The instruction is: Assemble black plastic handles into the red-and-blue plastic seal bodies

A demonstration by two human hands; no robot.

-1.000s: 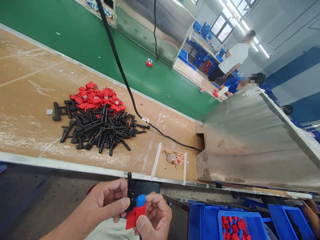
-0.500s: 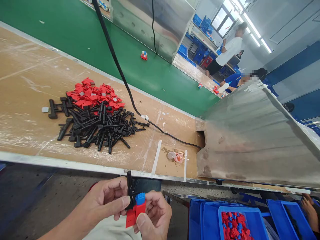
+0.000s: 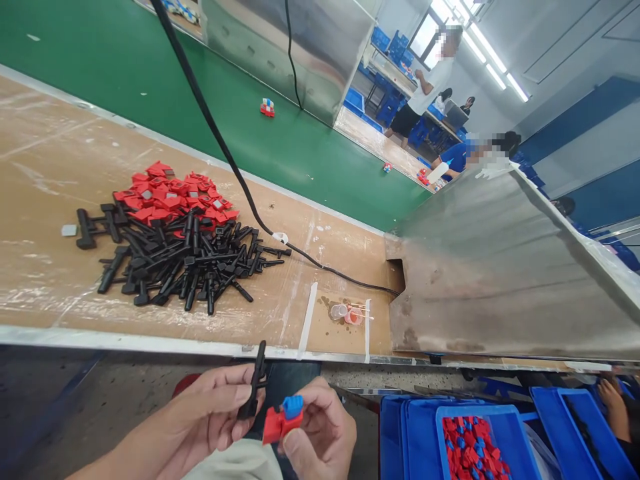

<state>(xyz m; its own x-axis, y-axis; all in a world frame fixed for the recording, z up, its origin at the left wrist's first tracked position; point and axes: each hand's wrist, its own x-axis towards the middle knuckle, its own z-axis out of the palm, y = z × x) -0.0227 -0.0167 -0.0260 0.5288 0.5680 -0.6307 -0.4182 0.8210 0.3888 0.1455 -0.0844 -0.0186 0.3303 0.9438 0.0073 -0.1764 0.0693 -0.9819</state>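
Left hand (image 3: 210,413) pinching black pin (image 3: 254,381); right hand (image 3: 320,437) gripping red-and-blue piece (image 3: 283,419), seemingly apart

A brown bench (image 3: 60,153) ran alongside a green belt (image 3: 150,73). On the bench lay a heap of black pegs (image 3: 185,257) touching a heap of red clips (image 3: 167,199) behind it. A black cable (image 3: 220,143) crossed the bench just beside the heaps. Two small cups (image 3: 346,313) sat near a steel chute (image 3: 500,267). Below, a blue bin (image 3: 505,433) held red and blue parts (image 3: 470,450). Far off, people (image 3: 425,87) stood by a table.
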